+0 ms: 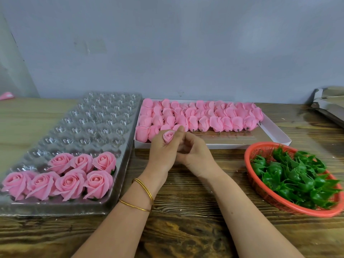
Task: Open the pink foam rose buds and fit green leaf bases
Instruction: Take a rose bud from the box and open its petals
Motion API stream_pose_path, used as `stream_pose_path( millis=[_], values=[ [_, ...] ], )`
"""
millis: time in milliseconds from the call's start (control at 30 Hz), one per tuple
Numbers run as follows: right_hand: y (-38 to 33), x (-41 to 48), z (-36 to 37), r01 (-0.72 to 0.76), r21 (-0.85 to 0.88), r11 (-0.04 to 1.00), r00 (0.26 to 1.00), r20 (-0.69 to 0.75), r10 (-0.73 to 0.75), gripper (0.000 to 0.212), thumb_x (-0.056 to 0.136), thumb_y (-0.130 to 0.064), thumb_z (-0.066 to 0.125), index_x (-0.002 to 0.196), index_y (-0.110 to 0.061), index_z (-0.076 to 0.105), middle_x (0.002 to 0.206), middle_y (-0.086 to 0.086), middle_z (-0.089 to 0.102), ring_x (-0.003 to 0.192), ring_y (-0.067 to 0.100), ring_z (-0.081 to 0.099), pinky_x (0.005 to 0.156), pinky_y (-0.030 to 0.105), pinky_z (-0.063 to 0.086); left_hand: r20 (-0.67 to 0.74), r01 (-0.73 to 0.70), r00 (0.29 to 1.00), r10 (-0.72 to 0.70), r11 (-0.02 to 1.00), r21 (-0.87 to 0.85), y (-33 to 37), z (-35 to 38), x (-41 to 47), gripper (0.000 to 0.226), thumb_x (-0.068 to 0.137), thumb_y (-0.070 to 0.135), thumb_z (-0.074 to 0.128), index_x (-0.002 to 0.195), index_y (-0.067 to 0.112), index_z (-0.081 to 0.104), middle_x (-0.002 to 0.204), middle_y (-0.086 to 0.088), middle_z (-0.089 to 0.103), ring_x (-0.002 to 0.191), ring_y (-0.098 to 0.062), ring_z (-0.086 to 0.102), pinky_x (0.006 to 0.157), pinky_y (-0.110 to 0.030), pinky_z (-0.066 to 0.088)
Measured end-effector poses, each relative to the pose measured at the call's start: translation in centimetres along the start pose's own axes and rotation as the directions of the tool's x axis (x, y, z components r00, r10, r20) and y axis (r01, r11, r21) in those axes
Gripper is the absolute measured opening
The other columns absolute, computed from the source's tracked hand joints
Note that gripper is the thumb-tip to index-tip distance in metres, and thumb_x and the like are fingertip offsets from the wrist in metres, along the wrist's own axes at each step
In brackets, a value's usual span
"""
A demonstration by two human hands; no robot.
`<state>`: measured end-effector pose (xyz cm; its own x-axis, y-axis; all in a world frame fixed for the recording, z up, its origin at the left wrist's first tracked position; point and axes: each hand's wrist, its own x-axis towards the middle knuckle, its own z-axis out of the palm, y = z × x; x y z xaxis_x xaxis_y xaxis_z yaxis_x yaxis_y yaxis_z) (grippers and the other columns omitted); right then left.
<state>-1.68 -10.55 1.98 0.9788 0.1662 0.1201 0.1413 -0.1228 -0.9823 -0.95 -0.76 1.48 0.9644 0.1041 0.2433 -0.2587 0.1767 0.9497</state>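
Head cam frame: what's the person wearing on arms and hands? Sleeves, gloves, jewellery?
No gloves on the left hand or right hand. Both forearms are bare, with no sleeves in view. The left wrist carries two thin gold-coloured metal bangles. No watch or ring is visible on either side.

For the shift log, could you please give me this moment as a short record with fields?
Left hand: holds one pink bud, its top towards the camera
Right hand: fingers curled against the left hand; grip on the bud unclear
Clear tray: seven opened roses at its near end
White box: rows of closed buds
Red basket: green leaf bases
Surface: wooden table
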Motion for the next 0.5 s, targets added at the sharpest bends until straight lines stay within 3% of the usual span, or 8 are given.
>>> stream_pose_path(
  millis=[100, 200, 267, 333, 433, 500],
  values=[
    [-0.03, -0.09, -0.16, -0.005, 0.052, 0.999, 0.998, 0.070, 0.001, 0.039, 0.079, 0.016, 0.067, 0.115, 0.005, 0.060, 0.097, 0.022, 0.068, 0.088, 0.024, 0.066, 0.090, 0.045, 0.054, 0.010, 0.021, 1.000, -0.021, 1.000, 0.006, -0.06, -0.42, 0.17, 0.026, 0.088, 0.031, 0.067, 0.069, 0.016, 0.061, 0.055, 0.011, 0.060, 0.056, -0.001, 0.059, 0.052, -0.015, 0.046],
    [-0.01, -0.24, -0.29, -0.015, 0.096, 0.995, 0.991, 0.130, 0.002, 0.038, 0.083, 0.017, 0.060, 0.118, 0.004, 0.061, 0.107, 0.029, 0.067, 0.102, 0.040, 0.065, 0.100, 0.050, 0.049, 0.037, 0.048, 0.998, -0.050, 0.997, 0.053, 0.09, -0.86, 0.07, 0.034, 0.072, 0.049, 0.070, 0.070, 0.016, 0.065, 0.058, 0.009, 0.060, 0.060, -0.004, 0.058, 0.056, -0.018, 0.047],
    [0.03, -0.23, -0.46, -0.034, 0.131, 0.991, 0.988, 0.151, 0.014, 0.036, 0.084, 0.018, 0.057, 0.118, 0.005, 0.061, 0.112, 0.033, 0.064, 0.110, 0.045, 0.061, 0.104, 0.056, 0.045, 0.061, 0.042, 0.997, -0.047, 0.996, 0.077, 0.20, -0.90, 0.01, 0.032, 0.072, 0.050, 0.069, 0.068, 0.019, 0.066, 0.059, 0.008, 0.060, 0.062, -0.005, 0.058, 0.056, -0.019, 0.047],
    [0.04, -0.18, -0.44, -0.040, 0.136, 0.990, 0.987, 0.157, 0.018, 0.036, 0.083, 0.018, 0.059, 0.116, 0.004, 0.062, 0.105, 0.032, 0.065, 0.104, 0.040, 0.063, 0.103, 0.060, 0.044, 0.046, 0.053, 0.997, -0.057, 0.996, 0.074, 0.21, -0.77, 0.04, 0.029, 0.078, 0.045, 0.070, 0.065, 0.020, 0.065, 0.058, 0.007, 0.059, 0.062, -0.006, 0.058, 0.056, -0.019, 0.048],
    [0.03, -0.08, -0.20, -0.017, 0.089, 0.996, 0.994, 0.107, 0.007, 0.042, 0.075, 0.020, 0.065, 0.112, 0.001, 0.063, 0.095, 0.018, 0.067, 0.094, 0.027, 0.064, 0.098, 0.052, 0.050, -0.010, 0.094, 0.996, -0.093, 0.994, 0.053, 0.10, -0.53, 0.18, 0.029, 0.089, 0.033, 0.067, 0.065, 0.017, 0.064, 0.058, 0.001, 0.059, 0.061, -0.007, 0.059, 0.059, -0.021, 0.051],
    [0.12, 0.04, -0.06, -0.001, 0.056, 0.998, 0.998, 0.065, -0.003, 0.042, 0.073, 0.017, 0.070, 0.110, 0.000, 0.061, 0.096, 0.017, 0.068, 0.092, 0.024, 0.065, 0.092, 0.042, 0.054, -0.022, 0.127, 0.992, -0.126, 0.991, 0.032, 0.12, -0.33, 0.23, 0.031, 0.092, 0.033, 0.064, 0.080, 0.005, 0.068, 0.075, -0.021, 0.066, 0.072, -0.020, 0.063, 0.072, -0.037, 0.055]
  ],
)
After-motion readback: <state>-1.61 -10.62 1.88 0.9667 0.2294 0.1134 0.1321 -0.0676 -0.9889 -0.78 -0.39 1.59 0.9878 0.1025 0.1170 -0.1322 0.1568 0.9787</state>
